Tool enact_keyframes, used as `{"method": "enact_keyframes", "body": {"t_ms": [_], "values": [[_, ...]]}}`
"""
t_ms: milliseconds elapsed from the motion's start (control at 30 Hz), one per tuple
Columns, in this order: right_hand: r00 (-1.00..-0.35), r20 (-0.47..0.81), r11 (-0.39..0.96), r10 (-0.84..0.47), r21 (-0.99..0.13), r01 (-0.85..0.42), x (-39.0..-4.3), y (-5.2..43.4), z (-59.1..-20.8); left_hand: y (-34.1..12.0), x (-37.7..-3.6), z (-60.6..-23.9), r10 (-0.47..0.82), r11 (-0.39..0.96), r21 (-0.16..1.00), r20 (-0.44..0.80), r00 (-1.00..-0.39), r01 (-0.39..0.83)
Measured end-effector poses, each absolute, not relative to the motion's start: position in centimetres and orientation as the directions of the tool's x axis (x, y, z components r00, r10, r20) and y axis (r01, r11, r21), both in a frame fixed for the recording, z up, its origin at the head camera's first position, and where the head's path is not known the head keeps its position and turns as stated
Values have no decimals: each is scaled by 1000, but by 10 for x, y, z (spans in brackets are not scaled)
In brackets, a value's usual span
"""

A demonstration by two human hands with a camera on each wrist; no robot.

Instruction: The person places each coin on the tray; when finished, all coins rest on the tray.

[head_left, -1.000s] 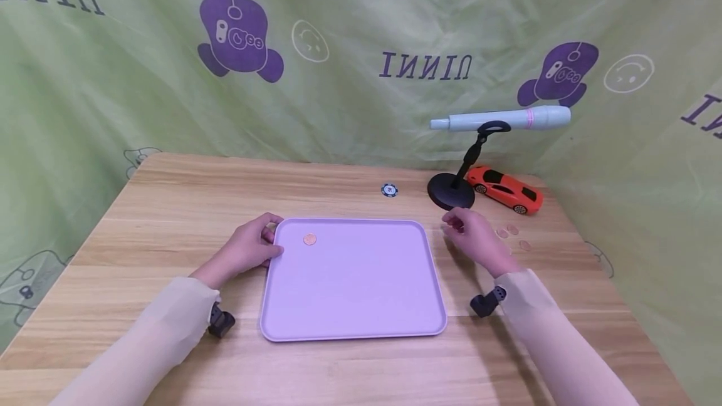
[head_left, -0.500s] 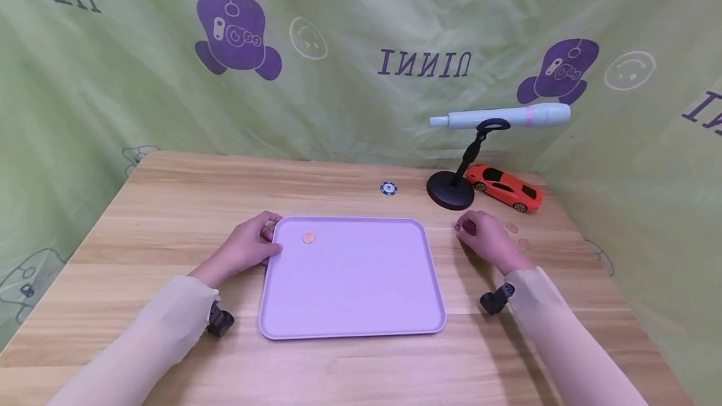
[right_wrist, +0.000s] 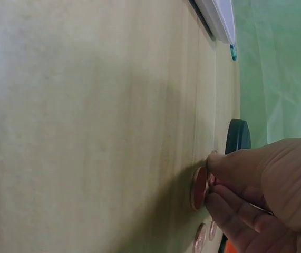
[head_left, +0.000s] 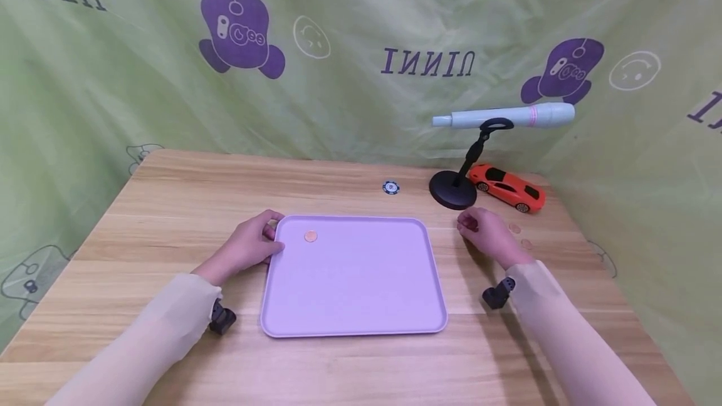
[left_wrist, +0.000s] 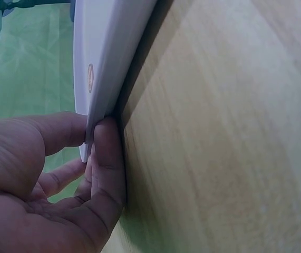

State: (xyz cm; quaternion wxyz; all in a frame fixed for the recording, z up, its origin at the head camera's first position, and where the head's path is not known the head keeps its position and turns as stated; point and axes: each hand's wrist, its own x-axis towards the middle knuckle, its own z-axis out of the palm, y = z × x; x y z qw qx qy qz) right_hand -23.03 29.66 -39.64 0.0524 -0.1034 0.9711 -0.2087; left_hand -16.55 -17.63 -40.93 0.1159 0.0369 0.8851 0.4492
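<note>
My left hand (head_left: 251, 243) grips the left edge of a lilac tray (head_left: 355, 287), with the thumb over the rim and fingers underneath in the left wrist view. One copper coin (head_left: 311, 236) lies in the tray near its upper left corner. On the table to the tray's right, my right hand (head_left: 485, 230) has its thumb and fingertips pinched low at a copper coin (right_wrist: 212, 179). Another copper coin (right_wrist: 198, 188) is right beside those fingertips in the right wrist view; the hand hides both in the head view. Two more copper coins (head_left: 514, 229) lie behind the hand.
A black stand (head_left: 453, 190) holds a pale blue microphone (head_left: 502, 118) at the back right. Against its base sits an orange toy car (head_left: 507, 188). A poker chip (head_left: 391, 187) lies behind the tray. A green printed curtain (head_left: 338, 105) hangs behind the wooden table (head_left: 186, 193).
My right hand has moved right, from beside the tray's right edge to the coins, and covers two of them. The left hand and tray stay in place.
</note>
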Motion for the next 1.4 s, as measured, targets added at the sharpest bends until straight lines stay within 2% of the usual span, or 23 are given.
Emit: {"method": "enact_keyframes", "body": {"t_ms": [133, 400, 767, 933, 1100, 1400], "values": [[-966, -83, 894, -243, -405, -190, -234, 297, -395, -176, -165, -408, 173, 596, 802, -166, -971, -31], [-952, -202, 900, -232, -415, -131, -239, 298, -390, -175, -166, -409, 171, 589, 808, -167, -971, -35], [-966, -50, 882, -252, -423, -208, -233, 295, -393, -176, -168, -410, 175, 579, 815, -171, -970, -39], [-974, -30, 849, -223, -496, -179, -231, 282, -391, -177, -168, -410, 175, 586, 810, -164, -971, -31], [-968, 44, 766, -248, -603, -223, -233, 258, -388, -176, -167, -410, 169, 588, 808, -153, -974, -25], [-940, 10, 638, -342, -731, -240, -239, 194, -390, -174, -167, -410, 167, 596, 802, -166, -972, -35]]}}
